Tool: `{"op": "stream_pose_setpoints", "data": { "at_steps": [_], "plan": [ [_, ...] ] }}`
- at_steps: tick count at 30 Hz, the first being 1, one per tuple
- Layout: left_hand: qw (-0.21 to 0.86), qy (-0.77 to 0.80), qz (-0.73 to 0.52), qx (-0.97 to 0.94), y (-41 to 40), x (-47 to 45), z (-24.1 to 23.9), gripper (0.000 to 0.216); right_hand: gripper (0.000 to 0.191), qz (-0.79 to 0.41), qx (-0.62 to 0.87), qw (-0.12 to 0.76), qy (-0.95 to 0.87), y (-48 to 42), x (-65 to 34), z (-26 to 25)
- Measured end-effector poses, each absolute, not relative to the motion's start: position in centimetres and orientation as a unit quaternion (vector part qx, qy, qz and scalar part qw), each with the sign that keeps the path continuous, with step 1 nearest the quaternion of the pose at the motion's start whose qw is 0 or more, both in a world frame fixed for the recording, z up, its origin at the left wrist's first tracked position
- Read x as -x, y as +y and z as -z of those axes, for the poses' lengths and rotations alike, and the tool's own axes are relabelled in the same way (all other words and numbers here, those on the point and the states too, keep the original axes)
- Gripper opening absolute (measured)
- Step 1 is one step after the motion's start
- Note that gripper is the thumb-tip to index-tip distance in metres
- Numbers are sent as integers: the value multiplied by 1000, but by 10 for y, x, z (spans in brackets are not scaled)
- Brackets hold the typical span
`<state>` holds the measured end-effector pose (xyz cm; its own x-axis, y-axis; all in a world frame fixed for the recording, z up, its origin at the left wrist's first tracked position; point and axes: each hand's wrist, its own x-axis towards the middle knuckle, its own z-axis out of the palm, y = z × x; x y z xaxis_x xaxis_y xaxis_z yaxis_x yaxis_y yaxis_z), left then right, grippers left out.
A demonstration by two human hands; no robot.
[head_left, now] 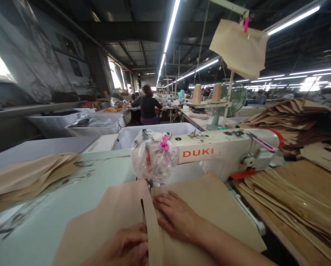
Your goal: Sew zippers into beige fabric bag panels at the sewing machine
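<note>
Two tan fabric pieces meet at a folded strip on the sewing machine's bed. The left fabric piece (99, 218) has a dark slit near its edge. My left hand (123, 245), slightly blurred, pinches the edge of the folded strip (153, 229) low in the view. Lying flat with fingers stretched out, my right hand (179, 216) presses on the right fabric piece (218, 207) beside the strip. The strip runs up to the needle area of the white sewing machine (226, 147). A clear plastic bag (154, 155) with a pink tie wraps the machine's head, hiding part of it.
Tan fabric pieces (35, 173) lie on the left of the pale green table (104, 170). More stacked fabric (282, 199) is at right. Thread cones (197, 94) stand behind the machine, near a fan (234, 99). Farther off sits a person in black (147, 107).
</note>
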<state>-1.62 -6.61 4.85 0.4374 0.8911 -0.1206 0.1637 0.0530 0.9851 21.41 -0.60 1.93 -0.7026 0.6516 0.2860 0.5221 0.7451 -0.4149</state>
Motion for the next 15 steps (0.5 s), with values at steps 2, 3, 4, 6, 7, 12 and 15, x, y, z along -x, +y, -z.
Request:
{"op": "stream_pose_setpoints", "data": {
  "at_steps": [2, 3, 4, 6, 7, 12, 15],
  "plan": [
    [391, 495, -299, -716, -41, 30, -43, 47, 51, -154, 326, 216, -907, -8, -214, -18],
    [276, 545, -312, -728, -30, 36, -35, 44, 52, -155, 328, 216, -906, -9, -214, -18],
    [217, 578, -330, -713, -21, 39, -26, 43, 53, -156, 330, 216, -906, -10, -214, -18],
    [168, 614, -350, -688, -15, 38, -5, 54, 55, -157, 328, 211, -907, -11, -214, -19],
    [171, 619, -351, -682, -16, 34, 4, 59, 54, -155, 325, 208, -909, -11, -215, -20],
    [185, 556, -262, -767, -39, 6, 12, 49, 50, -136, 306, 208, -919, -10, -217, -23],
    [90, 530, -240, -809, -29, -4, -2, 43, 50, -122, 291, 209, -926, -11, -219, -25]
  ]
}}
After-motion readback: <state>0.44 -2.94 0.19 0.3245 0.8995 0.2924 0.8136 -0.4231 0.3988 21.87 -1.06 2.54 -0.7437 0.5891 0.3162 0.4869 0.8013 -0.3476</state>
